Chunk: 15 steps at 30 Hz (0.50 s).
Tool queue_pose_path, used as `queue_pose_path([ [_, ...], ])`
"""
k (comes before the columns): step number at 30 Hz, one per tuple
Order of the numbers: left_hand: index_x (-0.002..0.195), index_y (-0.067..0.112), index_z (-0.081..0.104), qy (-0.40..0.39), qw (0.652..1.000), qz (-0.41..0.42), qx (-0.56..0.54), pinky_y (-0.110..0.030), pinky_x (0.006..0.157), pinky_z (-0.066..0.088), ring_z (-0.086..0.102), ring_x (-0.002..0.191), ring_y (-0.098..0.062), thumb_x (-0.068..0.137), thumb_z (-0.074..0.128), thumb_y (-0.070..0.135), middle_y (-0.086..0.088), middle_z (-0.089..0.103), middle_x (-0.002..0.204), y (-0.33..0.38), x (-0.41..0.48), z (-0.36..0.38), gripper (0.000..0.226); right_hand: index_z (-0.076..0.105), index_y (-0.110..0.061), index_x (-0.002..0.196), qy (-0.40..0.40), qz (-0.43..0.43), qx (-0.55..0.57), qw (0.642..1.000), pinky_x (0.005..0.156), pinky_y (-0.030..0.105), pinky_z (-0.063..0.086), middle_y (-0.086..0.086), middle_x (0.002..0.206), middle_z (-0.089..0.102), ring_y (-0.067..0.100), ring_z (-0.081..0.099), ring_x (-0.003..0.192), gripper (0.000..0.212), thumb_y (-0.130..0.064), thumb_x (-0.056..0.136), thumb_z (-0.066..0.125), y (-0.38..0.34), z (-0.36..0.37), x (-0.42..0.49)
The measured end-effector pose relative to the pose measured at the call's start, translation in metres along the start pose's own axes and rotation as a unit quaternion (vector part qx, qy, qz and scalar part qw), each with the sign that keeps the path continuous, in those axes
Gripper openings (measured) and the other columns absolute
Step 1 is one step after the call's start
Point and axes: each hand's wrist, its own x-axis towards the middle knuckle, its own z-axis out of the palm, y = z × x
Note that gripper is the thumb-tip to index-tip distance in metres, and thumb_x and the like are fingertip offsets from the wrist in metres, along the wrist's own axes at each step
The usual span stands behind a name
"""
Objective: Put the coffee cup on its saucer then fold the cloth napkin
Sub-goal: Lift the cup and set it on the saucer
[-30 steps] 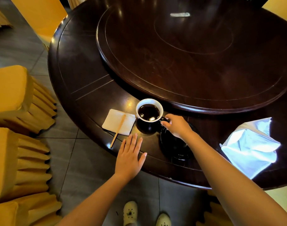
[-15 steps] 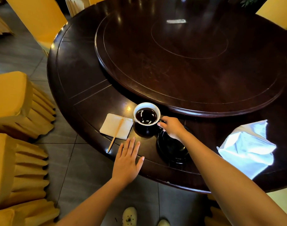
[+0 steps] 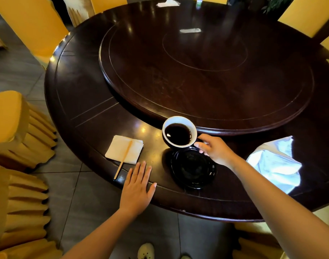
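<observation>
A coffee cup [image 3: 179, 132], dark outside, white inside and full of black coffee, hangs in the air above the far left edge of the black saucer [image 3: 194, 168]. My right hand [image 3: 215, 149] grips its handle. The saucer lies near the table's front edge with nothing on it. My left hand [image 3: 136, 189] rests flat on the table edge, left of the saucer, fingers spread. A crumpled white cloth napkin [image 3: 275, 163] lies on the table to the right of my right arm.
The dark round wooden table [image 3: 81, 101] carries a large raised turntable [image 3: 206, 71]. A folded paper napkin [image 3: 124, 149] with a wooden stirrer [image 3: 123, 159] lies left of the cup. Yellow-covered chairs [image 3: 16, 131] stand around the table.
My right hand has lifted the cup off the table and carried it to the right, over the saucer's edge. My left hand has stayed flat on the table edge.
</observation>
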Motion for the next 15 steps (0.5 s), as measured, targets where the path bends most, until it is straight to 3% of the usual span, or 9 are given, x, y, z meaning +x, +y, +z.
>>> queue_pose_path([
  [3, 0.143, 0.017, 0.028, 0.002, 1.000, 0.002, -0.003, -0.030, 0.113, -0.003, 0.011, 0.141, -0.018, 0.092, 0.008, 0.056, -0.007, 0.027, 0.151, -0.001, 0.000, 0.000, 0.067, 0.056, -0.036, 0.081, -0.007, 0.011, -0.007, 1.000, 0.061, 0.020, 0.043, -0.001, 0.067, 0.058, 0.015, 0.058, 0.070, 0.020, -0.020, 0.092, 0.053, 0.017, -0.012, -0.016],
  [8, 0.142, 0.015, 0.031, 0.005, 1.000, 0.006, -0.008, -0.031, 0.113, 0.000, 0.015, 0.140, -0.019, 0.093, 0.009, 0.055, -0.009, 0.029, 0.150, 0.001, 0.000, -0.001, 0.067, 0.059, -0.021, 0.084, -0.010, 0.023, -0.019, 1.000, 0.061, 0.020, 0.046, -0.001, 0.064, 0.057, 0.011, 0.061, 0.068, 0.010, -0.018, 0.092, 0.055, 0.046, -0.014, -0.039],
  [11, 0.142, 0.015, 0.030, 0.010, 1.000, 0.006, -0.009, -0.032, 0.113, 0.001, 0.014, 0.140, -0.019, 0.093, 0.009, 0.055, -0.009, 0.028, 0.150, 0.000, 0.000, -0.001, 0.067, 0.061, -0.016, 0.089, -0.023, 0.024, -0.027, 0.999, 0.064, 0.026, 0.048, -0.002, 0.065, 0.059, 0.023, 0.064, 0.072, 0.008, -0.019, 0.092, 0.054, 0.059, -0.011, -0.048],
  [15, 0.143, 0.016, 0.027, 0.016, 1.000, 0.003, -0.008, -0.031, 0.113, -0.001, 0.012, 0.140, -0.018, 0.093, 0.009, 0.056, -0.008, 0.027, 0.150, 0.000, 0.000, 0.000, 0.066, 0.054, -0.038, 0.081, -0.039, 0.015, -0.030, 0.999, 0.067, 0.028, 0.049, -0.002, 0.066, 0.058, 0.026, 0.065, 0.076, 0.020, -0.021, 0.092, 0.054, 0.065, -0.007, -0.055],
])
